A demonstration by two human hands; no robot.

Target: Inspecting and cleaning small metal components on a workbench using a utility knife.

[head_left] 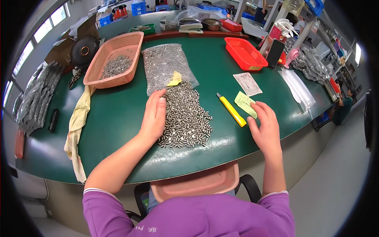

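Observation:
A heap of small metal pins [185,122] lies on the green table, spilling from the mouth of a clear plastic bag [164,63] filled with more of them. My left hand [153,116] is stretched out, fingers together, its side resting against the heap's left edge. On the right, my right hand [265,128] has its thumb and fingers apart around the edge of a green paper slip [244,103]. Its fingertips are at the slip, but a firm grip does not show. A yellow utility knife [232,110] lies just left of that hand. A torn yellow scrap [175,78] sits on the bag.
A pink basket [90,79] with metal pins stands at the far left, a red tray [245,55] at the far right. Another pink basket [197,185] is on my lap under the table edge. A printed slip [248,83], phone [275,54], cloth [79,114] and filled bags [37,98] lie around.

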